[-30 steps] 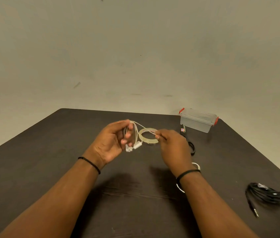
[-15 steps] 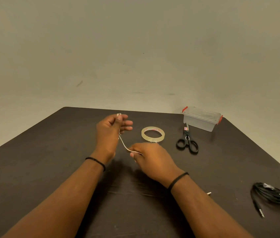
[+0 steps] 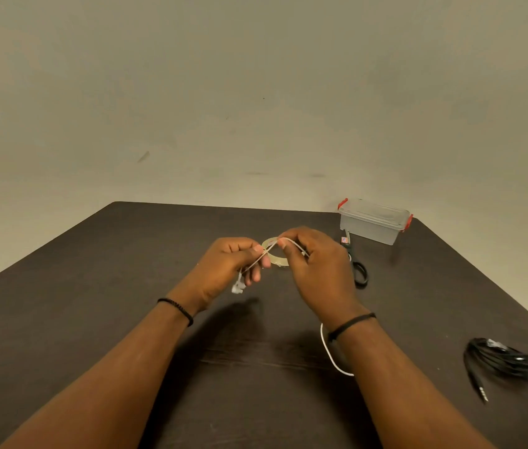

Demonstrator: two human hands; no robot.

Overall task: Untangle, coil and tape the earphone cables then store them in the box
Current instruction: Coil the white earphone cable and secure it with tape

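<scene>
— Head view: both hands are above the middle of the table [image 3: 100, 286]. The left hand [image 3: 223, 270] has fingers curled around the white earphone cable [image 3: 257, 260], earbuds hanging under it. The right hand [image 3: 317, 273] pinches the same cable higher.

— What can go wrong?

— I think the loose part behind the right wrist can catch and make a new knot, or the coil can slip open before taping.

— And the other things?

— The tape roll [image 3: 280, 260] and scissors [image 3: 358, 270] are partly hidden by the hands. The box [image 3: 374, 223] stands closed at the far right corner; the black cable [image 3: 502, 359] near the right edge is blurred.
</scene>
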